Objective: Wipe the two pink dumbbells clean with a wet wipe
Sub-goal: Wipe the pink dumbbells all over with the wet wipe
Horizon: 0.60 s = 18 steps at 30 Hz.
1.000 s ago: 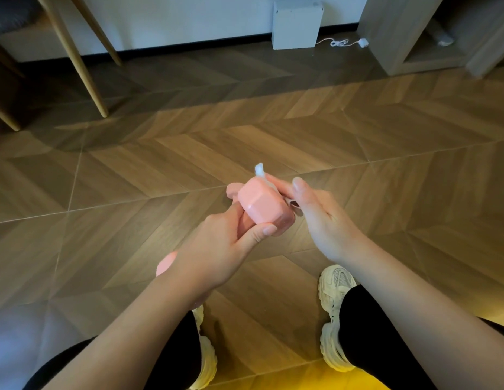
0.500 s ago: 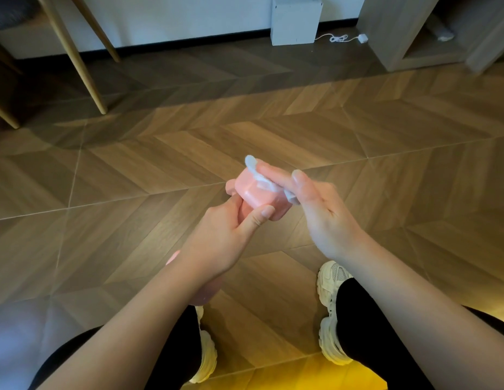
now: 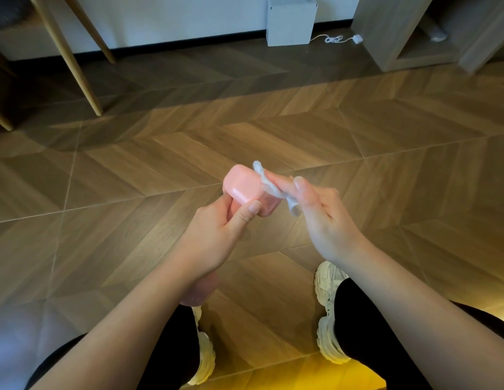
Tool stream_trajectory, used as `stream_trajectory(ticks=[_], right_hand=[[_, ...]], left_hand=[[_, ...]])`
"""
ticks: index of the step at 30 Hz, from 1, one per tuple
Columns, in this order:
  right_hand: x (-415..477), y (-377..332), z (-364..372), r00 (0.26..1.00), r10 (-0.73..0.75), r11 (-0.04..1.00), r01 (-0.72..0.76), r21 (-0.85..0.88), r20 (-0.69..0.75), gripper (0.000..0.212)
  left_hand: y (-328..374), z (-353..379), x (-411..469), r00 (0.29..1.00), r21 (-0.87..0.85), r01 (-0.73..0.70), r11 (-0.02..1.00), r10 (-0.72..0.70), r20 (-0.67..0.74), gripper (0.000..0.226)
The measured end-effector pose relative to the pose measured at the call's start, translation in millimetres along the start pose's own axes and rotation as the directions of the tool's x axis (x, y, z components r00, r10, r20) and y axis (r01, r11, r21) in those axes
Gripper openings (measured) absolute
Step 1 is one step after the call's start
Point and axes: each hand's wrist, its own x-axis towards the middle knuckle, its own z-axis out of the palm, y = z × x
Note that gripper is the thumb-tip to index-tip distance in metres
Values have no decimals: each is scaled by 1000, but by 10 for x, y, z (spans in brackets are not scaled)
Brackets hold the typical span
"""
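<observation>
The left hand clenched around the pink dumbbell, holding it above the floor. The right hand pinched a wet wipe against the dumbbell's upper head.

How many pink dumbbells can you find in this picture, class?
1. The pink dumbbell is held in the left hand above the floor, its lower end showing under the wrist, while the right hand presses a wet wipe on it. A second isn't visible.
</observation>
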Motion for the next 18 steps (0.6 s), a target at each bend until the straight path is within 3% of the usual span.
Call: stream_trajectory(ticks=[3, 5, 9, 13, 15, 18], right_hand=[[69, 54, -12, 993, 119, 991, -118, -68, 14, 86], [141, 55, 5, 984, 174, 982, -172, -74, 28, 95], [214, 38, 45, 981, 194, 980, -193, -45, 20, 87], [112, 8, 39, 996, 80, 997, -80, 9, 32, 62], [106, 27, 24, 997, 83, 997, -83, 7, 5, 66], [156, 54, 11, 980, 200, 980, -200, -11, -6, 81]], left_hand=[[24, -29, -2, 999, -60, -39, 997, 38, -25, 57], [13, -31, -6, 996, 20, -89, 996, 89, -6, 52], [-42, 3, -11, 987, 161, -150, 975, 139, 77, 57], [-70, 31, 28, 987, 210, -153, 966, 140, 75, 70], [-67, 9, 49, 986, 212, -163, 964, 153, 60, 63], [-27, -23, 55, 980, 183, -198, 963, 196, 33, 51]])
